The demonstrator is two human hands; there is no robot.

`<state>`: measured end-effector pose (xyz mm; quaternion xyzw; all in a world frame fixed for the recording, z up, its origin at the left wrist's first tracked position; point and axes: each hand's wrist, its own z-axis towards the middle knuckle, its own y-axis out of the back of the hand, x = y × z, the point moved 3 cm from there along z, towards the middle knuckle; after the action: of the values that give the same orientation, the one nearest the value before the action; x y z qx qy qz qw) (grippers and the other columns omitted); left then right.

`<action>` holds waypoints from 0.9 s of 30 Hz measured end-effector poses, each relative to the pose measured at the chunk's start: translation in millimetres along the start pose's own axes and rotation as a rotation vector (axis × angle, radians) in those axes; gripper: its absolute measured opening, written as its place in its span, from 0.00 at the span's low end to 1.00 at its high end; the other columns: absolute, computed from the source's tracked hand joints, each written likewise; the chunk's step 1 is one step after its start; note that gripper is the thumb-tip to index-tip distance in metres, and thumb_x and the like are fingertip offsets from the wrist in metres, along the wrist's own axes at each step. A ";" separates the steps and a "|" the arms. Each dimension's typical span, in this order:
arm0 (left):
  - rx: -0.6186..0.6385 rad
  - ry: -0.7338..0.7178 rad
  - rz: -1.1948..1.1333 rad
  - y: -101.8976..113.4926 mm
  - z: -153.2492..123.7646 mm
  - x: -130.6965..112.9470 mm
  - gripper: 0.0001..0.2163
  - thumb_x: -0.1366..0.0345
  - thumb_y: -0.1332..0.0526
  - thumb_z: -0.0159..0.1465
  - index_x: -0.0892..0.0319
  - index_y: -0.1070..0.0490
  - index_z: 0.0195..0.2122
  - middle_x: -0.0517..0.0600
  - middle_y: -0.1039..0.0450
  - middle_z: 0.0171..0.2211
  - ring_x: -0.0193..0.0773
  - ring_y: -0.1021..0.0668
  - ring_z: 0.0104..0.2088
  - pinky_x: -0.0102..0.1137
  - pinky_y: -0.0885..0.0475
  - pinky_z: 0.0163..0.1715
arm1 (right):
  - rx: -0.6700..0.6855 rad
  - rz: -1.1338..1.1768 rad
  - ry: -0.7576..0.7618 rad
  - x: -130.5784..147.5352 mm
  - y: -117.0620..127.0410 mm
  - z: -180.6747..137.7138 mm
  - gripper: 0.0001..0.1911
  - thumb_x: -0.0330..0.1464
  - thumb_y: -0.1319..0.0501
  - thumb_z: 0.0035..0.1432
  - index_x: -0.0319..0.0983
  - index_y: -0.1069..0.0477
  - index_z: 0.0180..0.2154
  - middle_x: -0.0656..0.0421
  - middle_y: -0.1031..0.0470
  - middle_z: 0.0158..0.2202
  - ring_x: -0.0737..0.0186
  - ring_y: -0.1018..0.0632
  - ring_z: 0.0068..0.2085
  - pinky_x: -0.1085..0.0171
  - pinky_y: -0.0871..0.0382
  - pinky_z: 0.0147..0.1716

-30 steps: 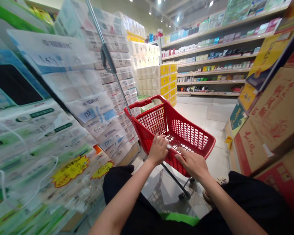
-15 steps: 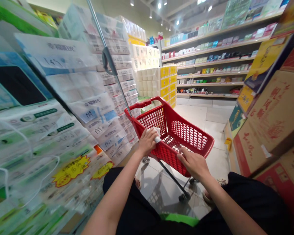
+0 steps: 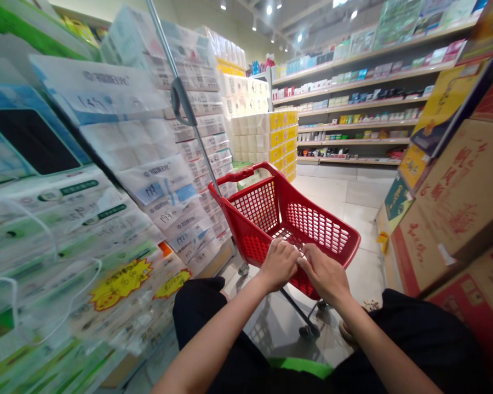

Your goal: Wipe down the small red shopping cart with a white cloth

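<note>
A red plastic shopping cart (image 3: 320, 221) with a perforated basket stands on wheels in front of my knees, turned side-on. My left hand (image 3: 279, 264) is closed over the near rim, pressing a white cloth there. That cloth is now almost wholly hidden under the fingers. Just to the right, my right hand (image 3: 324, 275) grips the same rim, its thumb close to the left hand's fingertips. Inside, the basket looks bare. A metal pole (image 3: 163, 38) with a grey hook-like grip rises by the cart's handle end.
Stacked tissue packs (image 3: 168, 191) crowd the left side, with yellow price signs (image 3: 121, 284) on them. Cardboard boxes (image 3: 456, 191) line the right. Shelves of small goods (image 3: 353, 104) stand at the back. Beneath me is something green (image 3: 299, 366), perhaps a seat.
My left hand has slid right along the cart's near rim with the white cloth, from near the handle end to beside my right hand. The right hand has stayed in place.
</note>
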<state>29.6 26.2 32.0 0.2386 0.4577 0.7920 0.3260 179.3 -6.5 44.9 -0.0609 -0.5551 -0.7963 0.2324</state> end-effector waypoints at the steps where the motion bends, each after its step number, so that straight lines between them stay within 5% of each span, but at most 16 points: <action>1: -0.001 -0.018 -0.005 -1.4 0.3 -6.2 0.11 0.63 0.46 0.66 0.56 0.33 0.49 0.52 0.30 0.47 0.44 0.32 0.53 0.47 0.50 0.65 | -0.012 0.002 -0.003 -0.8 0.4 -0.8 0.19 0.46 0.58 0.67 0.43 0.38 0.47 0.58 0.24 0.40 0.60 0.23 0.38 0.65 0.41 0.29; 7: 0.053 -0.187 -0.021 1.8 2.9 4.3 0.11 0.62 0.48 0.69 0.54 0.33 0.50 0.50 0.29 0.47 0.39 0.30 0.52 0.42 0.47 0.64 | 0.025 0.014 0.008 -1.8 -0.9 -1.7 0.19 0.47 0.58 0.67 0.43 0.40 0.47 0.58 0.25 0.39 0.60 0.23 0.36 0.65 0.41 0.30; 10: 0.027 -0.167 0.016 11.2 0.7 41.9 0.10 0.63 0.48 0.69 0.53 0.32 0.49 0.48 0.29 0.47 0.37 0.29 0.52 0.42 0.50 0.67 | 0.063 -0.004 0.004 -2.1 -1.9 -0.1 0.19 0.47 0.59 0.67 0.43 0.40 0.46 0.60 0.25 0.34 0.60 0.24 0.33 0.65 0.42 0.29; 15: 0.030 0.064 0.141 30.2 -7.9 119.9 0.10 0.65 0.48 0.69 0.53 0.33 0.49 0.48 0.31 0.52 0.38 0.34 0.60 0.46 0.59 0.69 | 0.079 -0.066 0.004 -2.1 -4.3 0.8 0.22 0.50 0.59 0.67 0.43 0.39 0.46 0.60 0.25 0.29 0.58 0.24 0.30 0.65 0.44 0.28; 18: 0.063 0.133 0.183 37.5 -10.6 145.5 0.11 0.65 0.50 0.69 0.53 0.33 0.50 0.49 0.32 0.55 0.39 0.38 0.63 0.47 0.60 0.69 | 0.076 -0.086 0.009 -0.6 -6.5 1.1 0.22 0.50 0.60 0.67 0.43 0.39 0.47 0.59 0.25 0.29 0.58 0.23 0.30 0.65 0.44 0.28; 22: 0.037 0.149 0.165 37.4 -10.2 139.9 0.12 0.67 0.51 0.68 0.55 0.33 0.50 0.50 0.32 0.54 0.39 0.39 0.64 0.46 0.58 0.69 | 0.065 -0.062 -0.013 1.9 -9.2 1.6 0.23 0.50 0.60 0.67 0.43 0.38 0.48 0.60 0.24 0.30 0.58 0.23 0.30 0.65 0.44 0.27; 27: 0.017 0.112 0.086 23.2 -8.5 90.6 0.12 0.68 0.50 0.66 0.56 0.33 0.48 0.51 0.31 0.51 0.41 0.34 0.59 0.48 0.57 0.69 | 0.036 0.000 -0.003 6.6 -11.2 2.3 0.23 0.49 0.60 0.67 0.44 0.40 0.52 0.57 0.24 0.40 0.58 0.23 0.37 0.64 0.40 0.29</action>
<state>-44.1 79.4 55.6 0.2161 0.4715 0.8133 0.2636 168.2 -3.3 38.5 -0.0577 -0.5697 -0.7862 0.2325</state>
